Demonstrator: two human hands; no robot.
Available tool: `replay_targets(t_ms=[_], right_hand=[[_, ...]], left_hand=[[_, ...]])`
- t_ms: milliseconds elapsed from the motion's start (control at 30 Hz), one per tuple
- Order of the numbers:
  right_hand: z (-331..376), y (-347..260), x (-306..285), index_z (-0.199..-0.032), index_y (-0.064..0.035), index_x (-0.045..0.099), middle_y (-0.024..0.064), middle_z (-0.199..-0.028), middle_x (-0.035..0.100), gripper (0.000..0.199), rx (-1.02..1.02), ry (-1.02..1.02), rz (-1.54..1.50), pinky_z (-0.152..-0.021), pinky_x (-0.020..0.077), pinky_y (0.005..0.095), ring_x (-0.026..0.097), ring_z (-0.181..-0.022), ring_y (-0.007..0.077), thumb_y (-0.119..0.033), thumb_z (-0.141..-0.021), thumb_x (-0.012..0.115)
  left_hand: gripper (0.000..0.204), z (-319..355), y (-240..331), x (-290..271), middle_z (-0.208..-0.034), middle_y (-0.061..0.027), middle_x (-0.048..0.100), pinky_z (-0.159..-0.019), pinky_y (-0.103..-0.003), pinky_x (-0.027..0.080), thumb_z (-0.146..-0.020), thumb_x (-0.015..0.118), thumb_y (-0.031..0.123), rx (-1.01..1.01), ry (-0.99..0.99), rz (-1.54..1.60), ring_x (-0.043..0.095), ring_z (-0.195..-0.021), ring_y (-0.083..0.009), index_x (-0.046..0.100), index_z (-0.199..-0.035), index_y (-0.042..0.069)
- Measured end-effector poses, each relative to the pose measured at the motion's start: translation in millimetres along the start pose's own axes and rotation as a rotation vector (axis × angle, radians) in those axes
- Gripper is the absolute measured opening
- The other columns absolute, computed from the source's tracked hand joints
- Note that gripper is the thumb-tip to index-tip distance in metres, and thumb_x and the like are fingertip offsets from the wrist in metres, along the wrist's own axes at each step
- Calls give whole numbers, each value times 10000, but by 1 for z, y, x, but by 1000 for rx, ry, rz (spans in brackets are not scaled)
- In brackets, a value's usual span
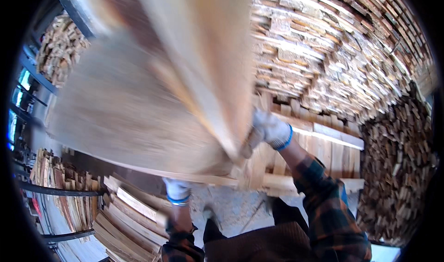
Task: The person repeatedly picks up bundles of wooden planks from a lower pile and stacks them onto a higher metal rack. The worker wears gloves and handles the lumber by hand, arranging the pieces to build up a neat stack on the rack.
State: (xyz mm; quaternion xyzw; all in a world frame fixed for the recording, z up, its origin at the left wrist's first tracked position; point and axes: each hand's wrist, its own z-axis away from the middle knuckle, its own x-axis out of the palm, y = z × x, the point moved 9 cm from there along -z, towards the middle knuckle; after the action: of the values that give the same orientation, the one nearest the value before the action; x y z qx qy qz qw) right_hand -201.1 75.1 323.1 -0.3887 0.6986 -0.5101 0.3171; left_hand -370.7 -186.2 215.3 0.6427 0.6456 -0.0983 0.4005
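Holding, head view: wide wooden board, blurred, held up before me; narrower board, also blurred, against it. Right grip, gloved: I see it closed on the boards' near corner. Left grip, gloved: at the wide board's lower edge, fingers hidden; I can't say whether it closes. Handling, my judgement: hands well apart, both pieces kept together, weight shared. Surface: plank stack, right; grey floor, debris-strewn. Room: high stacked wood; dark metal bars, left.
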Motion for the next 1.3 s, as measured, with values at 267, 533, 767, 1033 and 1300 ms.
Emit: replay_targets(t_ms=[267, 533, 767, 1033, 1300], right_hand=[[125, 135, -100, -1231, -13, 552, 138, -1109, 621, 551, 289, 351, 360, -859, 484, 340, 599, -1003, 259, -405, -851, 623], [111, 159, -95, -1242, -19, 542, 159, -1097, 621, 577, 299, 251, 538, -859, 482, 366, 594, -1002, 297, -419, -835, 626], [96, 160, -97, -1252, -25, 533, 176, -1087, 621, 600, 252, 187, 606, -859, 479, 388, 590, -1001, 330, -431, -821, 629], [80, 134, -82, -1263, -31, 523, 196, -1076, 622, 626, 174, 150, 705, -859, 476, 414, 585, -1000, 368, -445, -805, 632], [203, 153, -74, -1270, 12, 499, 192, -1103, 628, 619, 580, 172, 194, -820, 506, 323, 636, -992, 255, -383, -821, 659]], left_hand=[[339, -58, 104, 85, -1116, -74, 618, -842, -314, 489, -593, 844, 245, -128, -458, 731, 578, -1007, -249, 730, -897, 151], [577, -11, 51, 122, -1069, -96, 641, -823, -287, 490, -623, 838, 220, -641, -331, 1434, 603, -908, -200, 622, -1123, 30], [545, 8, 27, 133, -1103, -140, 617, -852, -314, 500, -662, 785, 226, -453, -340, 993, 615, -952, -274, 597, -1132, 23], [571, -22, 76, 86, -1162, -172, 583, -832, -360, 517, -737, 689, 301, 83, -135, 246, 611, -1004, -306, 545, -1194, -8], [500, -10, 125, 102, -1167, -88, 568, -888, -320, 490, -944, 522, 348, -764, -530, 928, 562, -1060, -172, 430, -1338, 53]])
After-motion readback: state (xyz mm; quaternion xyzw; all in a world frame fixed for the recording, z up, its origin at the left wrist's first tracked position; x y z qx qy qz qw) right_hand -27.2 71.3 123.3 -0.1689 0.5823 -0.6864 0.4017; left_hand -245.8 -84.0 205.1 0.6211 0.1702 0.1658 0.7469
